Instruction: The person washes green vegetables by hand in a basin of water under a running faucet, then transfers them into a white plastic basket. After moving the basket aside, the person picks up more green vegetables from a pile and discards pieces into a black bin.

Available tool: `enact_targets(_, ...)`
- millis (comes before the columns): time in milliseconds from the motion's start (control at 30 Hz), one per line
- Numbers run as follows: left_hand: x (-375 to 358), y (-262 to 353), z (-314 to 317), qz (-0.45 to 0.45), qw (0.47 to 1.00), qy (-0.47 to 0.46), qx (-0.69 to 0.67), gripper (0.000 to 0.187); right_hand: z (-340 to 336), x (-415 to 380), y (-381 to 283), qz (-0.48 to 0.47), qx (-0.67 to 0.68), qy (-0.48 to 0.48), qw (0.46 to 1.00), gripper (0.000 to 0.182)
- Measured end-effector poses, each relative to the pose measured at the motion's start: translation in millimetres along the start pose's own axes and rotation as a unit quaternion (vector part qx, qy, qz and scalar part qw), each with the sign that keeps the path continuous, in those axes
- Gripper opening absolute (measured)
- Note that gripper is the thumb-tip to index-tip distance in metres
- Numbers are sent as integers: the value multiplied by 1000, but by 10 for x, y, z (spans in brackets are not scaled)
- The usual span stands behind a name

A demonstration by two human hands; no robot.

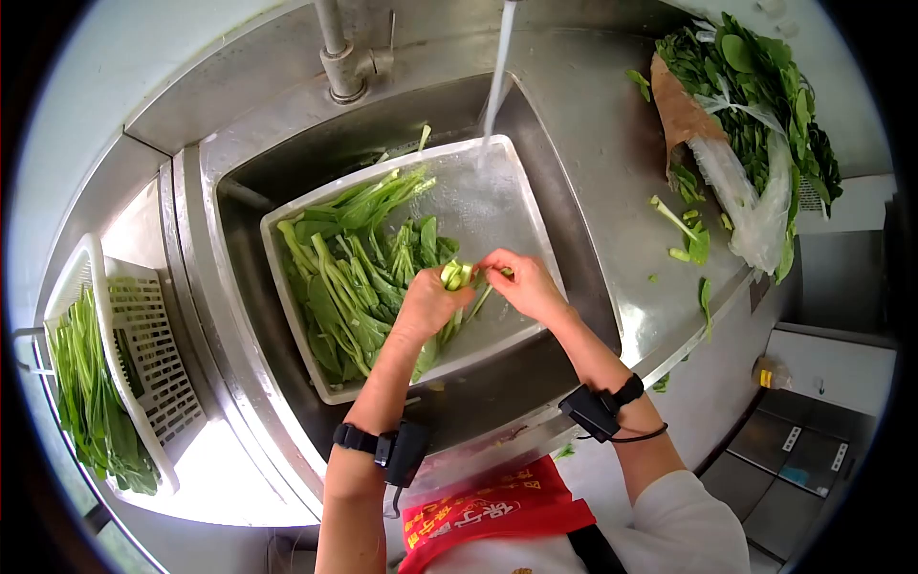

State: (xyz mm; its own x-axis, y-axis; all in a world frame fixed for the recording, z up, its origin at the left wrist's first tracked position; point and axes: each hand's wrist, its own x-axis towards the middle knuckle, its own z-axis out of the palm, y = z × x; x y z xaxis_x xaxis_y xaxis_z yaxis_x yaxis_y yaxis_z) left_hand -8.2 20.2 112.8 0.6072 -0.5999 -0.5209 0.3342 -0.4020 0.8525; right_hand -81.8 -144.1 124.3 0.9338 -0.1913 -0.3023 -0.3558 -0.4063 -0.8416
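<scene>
Overhead view of a steel sink (564, 124). The left hand (426, 304) is clenched around a bunch of green stems (457, 275), held above a white tub (502, 206) of leafy greens under running water (497, 81). The right hand (524, 283) pinches the same bunch, fingers curled; what its fingertips grip is partly hidden, perhaps one leaf.

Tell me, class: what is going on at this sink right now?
A person stands at a steel sink, both hands over a white tub of leafy greens. The left hand and right hand hold one bunch of stalks between them. Water runs from the tap into the tub. More greens lie in a basket and on the counter.
</scene>
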Motion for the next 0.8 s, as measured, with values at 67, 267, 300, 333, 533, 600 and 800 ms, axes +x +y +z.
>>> enact_targets(67,-9,-22,70,28,999,22,33,35,137,37,117,38,51,38,997,13)
enact_targets(267,-100,51,236,63,978,101,169,35,357,17,77,17,-39,112,993,7)
enact_targets(300,-102,51,234,57,976,110,178,34,373,8,83,11,-41,120,992,8)
enact_targets(333,-89,61,228,53,974,121,186,33,373,28,88,3,-44,129,991,8)
enact_targets(533,-136,-136,-241,-11,995,100,-21,16,-573,-46,-107,-94,221,290,926,5)
enact_targets(600,-182,-262,-472,-2,980,138,-145,13,-1024,-197,100,-148,359,353,851,8)
enact_targets(800,-113,-515,-810,-40,941,179,-283,21,-647,149,175,-76,599,235,762,23)
